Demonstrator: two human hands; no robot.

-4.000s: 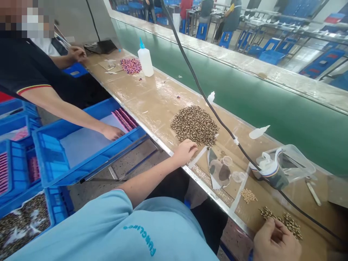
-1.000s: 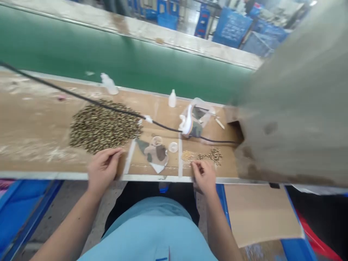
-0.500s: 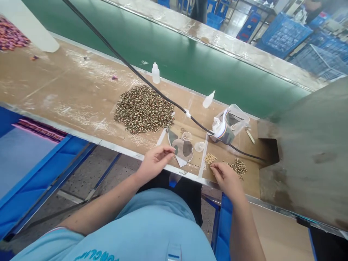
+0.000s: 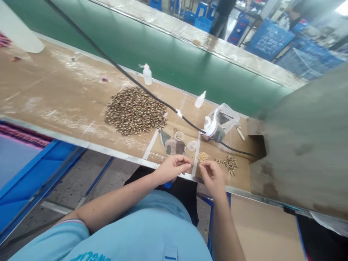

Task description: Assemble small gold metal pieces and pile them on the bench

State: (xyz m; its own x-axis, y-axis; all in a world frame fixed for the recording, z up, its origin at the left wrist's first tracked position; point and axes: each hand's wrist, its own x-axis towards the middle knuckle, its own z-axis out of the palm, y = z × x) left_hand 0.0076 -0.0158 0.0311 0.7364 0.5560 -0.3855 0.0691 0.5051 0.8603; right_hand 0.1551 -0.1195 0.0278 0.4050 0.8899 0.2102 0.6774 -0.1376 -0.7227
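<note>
My left hand (image 4: 174, 169) is closed in a pinch over the table's front edge, just in front of a camouflage-patterned cloth piece (image 4: 170, 145). My right hand (image 4: 214, 177) also pinches with thumb and forefinger, close to the left fingertips but apart from them. Whatever either pinch holds is too small to make out. Right behind the right fingertips lies a little heap of pale yellow beads (image 4: 203, 156). To its right is a small pile of dark-and-cream pieces (image 4: 231, 165). A small round clear dish (image 4: 179, 136) sits on the cloth, with a second clear dish (image 4: 192, 145) beside it.
A large pile of dark-and-cream pieces (image 4: 136, 113) covers the table's middle. Two white squeeze bottles, one upright (image 4: 147, 74) and one leaning (image 4: 200, 99), stand behind. A black cable (image 4: 108, 62) crosses above, near a clear plastic tub (image 4: 230, 115). A grey panel (image 4: 301, 145) rises at right.
My left hand has moved right, off the cloth's left side and toward my right hand. My right hand has drawn slightly back from the yellow beads. The whole view has shifted a little.
</note>
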